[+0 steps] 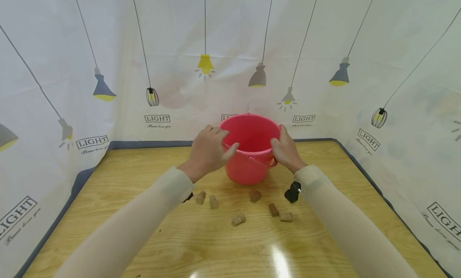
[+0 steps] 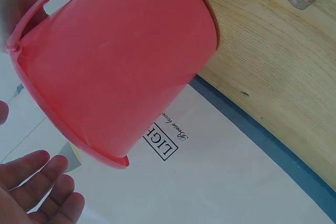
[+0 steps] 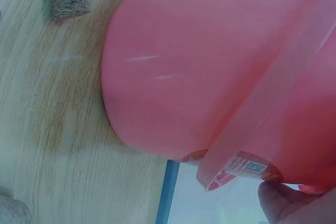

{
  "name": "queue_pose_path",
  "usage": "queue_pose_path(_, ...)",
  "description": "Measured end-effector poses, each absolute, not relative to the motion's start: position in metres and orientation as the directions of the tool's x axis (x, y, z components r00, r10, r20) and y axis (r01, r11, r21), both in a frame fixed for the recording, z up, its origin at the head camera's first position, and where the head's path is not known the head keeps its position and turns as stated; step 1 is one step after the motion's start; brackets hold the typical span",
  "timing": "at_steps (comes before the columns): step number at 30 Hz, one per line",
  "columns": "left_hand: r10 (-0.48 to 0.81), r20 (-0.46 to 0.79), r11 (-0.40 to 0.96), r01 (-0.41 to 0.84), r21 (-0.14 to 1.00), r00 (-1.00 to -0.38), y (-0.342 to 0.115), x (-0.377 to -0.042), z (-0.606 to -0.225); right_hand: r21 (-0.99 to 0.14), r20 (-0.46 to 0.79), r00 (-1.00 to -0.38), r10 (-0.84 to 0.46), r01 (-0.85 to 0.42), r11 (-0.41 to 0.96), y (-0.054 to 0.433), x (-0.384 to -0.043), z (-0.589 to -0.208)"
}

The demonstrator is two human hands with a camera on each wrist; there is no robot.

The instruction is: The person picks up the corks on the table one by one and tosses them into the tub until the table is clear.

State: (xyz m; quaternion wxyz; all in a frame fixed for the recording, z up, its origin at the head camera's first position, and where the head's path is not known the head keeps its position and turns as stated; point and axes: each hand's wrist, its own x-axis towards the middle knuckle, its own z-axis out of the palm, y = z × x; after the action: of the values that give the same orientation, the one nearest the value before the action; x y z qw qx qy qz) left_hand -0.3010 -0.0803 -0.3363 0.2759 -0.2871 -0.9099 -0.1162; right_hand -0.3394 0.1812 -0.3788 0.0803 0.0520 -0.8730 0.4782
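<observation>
A pink plastic bucket (image 1: 246, 172) stands upright near the back of the wooden table, its mouth tipped a little toward the head camera. My right hand (image 1: 287, 151) grips its rim on the right, thumb on the near side beside the handle (image 3: 262, 95), which hangs down along the wall. At the left rim is my left hand (image 1: 209, 152), thumb and fingers spread. In the left wrist view its loosely bent fingers (image 2: 55, 179) are apart from the bucket's rim. Several corks lie in front of the bucket, among them a pale cork (image 1: 214, 202) and a darker cork (image 1: 273, 209).
The wooden table (image 1: 151, 238) reaches back to a blue-edged white sheet (image 1: 180, 110) printed with lamps, which encloses it at the back and both sides. A small black device (image 1: 292, 192) sits at the right wrist.
</observation>
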Motion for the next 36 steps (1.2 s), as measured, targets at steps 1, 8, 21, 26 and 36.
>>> queue_pose_path(1, 0.459, 0.571, 0.808, 0.587, 0.051, -0.681, -0.081, -0.300, -0.336, -0.827, 0.191, -0.981, -0.013, -0.168, 0.537, 0.181, -0.339, -0.379)
queue_pose_path(8, 0.458, 0.574, 0.808, 0.587, 0.050, -0.679, -0.091, -0.296, -0.339, -0.815, 0.199, -0.980, -0.013, -0.173, 0.553, 0.181, -0.337, -0.378)
queue_pose_path(21, 0.459, 0.542, 0.806, 0.587, 0.080, -0.704, -0.106, -0.290, -0.349, -0.815, 0.185, -0.983, -0.014, -0.161, 0.556, 0.181, -0.338, -0.379)
queue_pose_path(26, 0.458, 0.539, 0.807, 0.585, 0.081, -0.707, -0.112, -0.286, -0.352, -0.806, 0.194, -0.981, -0.008, -0.164, 0.568, 0.181, -0.339, -0.379)
queue_pose_path(36, 0.468, 0.487, 0.830, 0.555, 0.044, -0.738, -0.124, -0.283, -0.366, -0.813, 0.178, -0.984, -0.009, -0.152, 0.562, 0.181, -0.339, -0.377)
